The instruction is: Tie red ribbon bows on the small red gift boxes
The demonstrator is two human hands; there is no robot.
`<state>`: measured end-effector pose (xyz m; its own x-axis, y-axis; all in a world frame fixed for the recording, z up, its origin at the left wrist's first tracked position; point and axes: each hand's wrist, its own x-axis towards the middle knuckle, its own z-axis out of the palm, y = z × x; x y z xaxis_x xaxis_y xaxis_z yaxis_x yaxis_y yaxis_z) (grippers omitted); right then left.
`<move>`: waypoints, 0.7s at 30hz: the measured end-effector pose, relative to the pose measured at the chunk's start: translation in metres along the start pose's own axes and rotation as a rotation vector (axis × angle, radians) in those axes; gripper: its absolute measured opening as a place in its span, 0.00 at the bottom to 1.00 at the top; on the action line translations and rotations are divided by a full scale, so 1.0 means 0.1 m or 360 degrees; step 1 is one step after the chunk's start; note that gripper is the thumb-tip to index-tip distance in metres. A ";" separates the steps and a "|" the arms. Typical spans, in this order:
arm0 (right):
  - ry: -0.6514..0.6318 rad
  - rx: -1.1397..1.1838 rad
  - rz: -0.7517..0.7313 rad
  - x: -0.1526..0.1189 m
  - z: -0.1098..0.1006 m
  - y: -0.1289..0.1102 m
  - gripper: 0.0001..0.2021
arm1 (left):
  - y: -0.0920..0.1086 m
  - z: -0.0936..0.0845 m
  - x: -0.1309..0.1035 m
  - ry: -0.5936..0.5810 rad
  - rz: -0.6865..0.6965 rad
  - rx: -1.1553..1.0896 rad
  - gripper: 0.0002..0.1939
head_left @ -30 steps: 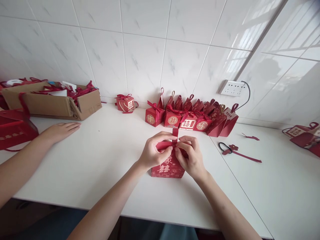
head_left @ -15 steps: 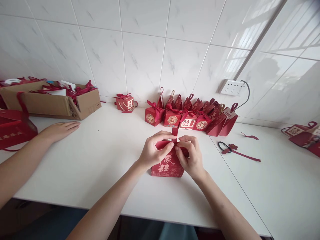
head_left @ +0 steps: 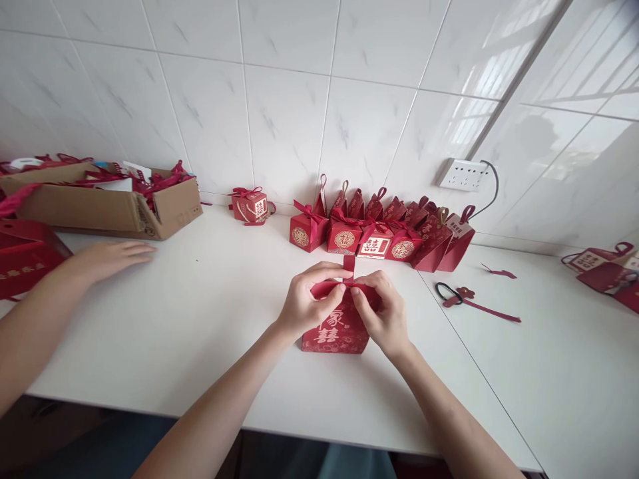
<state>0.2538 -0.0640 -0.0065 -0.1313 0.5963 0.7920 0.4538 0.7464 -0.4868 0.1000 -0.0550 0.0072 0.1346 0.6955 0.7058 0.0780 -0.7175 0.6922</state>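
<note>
A red gift box (head_left: 335,336) with pale printed characters stands upright on the white table in front of me. My left hand (head_left: 310,297) pinches the box's top edge from the left, thumb in front and fingers behind. From the right, my right hand (head_left: 382,309) grips the same top edge, its thumb close to my left thumb. A red ribbon loop (head_left: 349,265) sticks up between my fingers. Part of the box's upper front is hidden by my hands.
Several finished-looking red boxes (head_left: 344,236) line the wall. A cardboard carton (head_left: 90,206) of red ribbons stands back left, near another person's hand (head_left: 112,259) and a red box (head_left: 30,259). Right lie a black hair tie (head_left: 442,291), a red strip (head_left: 492,313) and more boxes (head_left: 606,269).
My right fingers have shifted slightly and straightened along the box's top edge. The other person's hand has slid a little left, and a ribbon near the left box has moved.
</note>
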 end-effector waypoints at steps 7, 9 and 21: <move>-0.0104 0.0248 0.0265 0.03 -0.02 -0.03 0.05 | 0.02 0.01 0.01 0.0022 0.0031 -0.0048 0.10; -0.0131 0.0296 0.0334 0.04 -0.02 -0.04 0.05 | 0.03 0.01 0.01 0.0024 0.0036 -0.0053 0.10; -0.0118 0.0325 0.0369 0.04 -0.02 -0.04 0.05 | 0.01 0.04 0.00 0.0087 0.0129 0.0055 0.10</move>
<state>0.2529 -0.0651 -0.0005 -0.1122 0.7719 0.6258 0.2936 0.6274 -0.7212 0.1040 -0.0562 0.0069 0.0881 0.6355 0.7671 0.1031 -0.7718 0.6275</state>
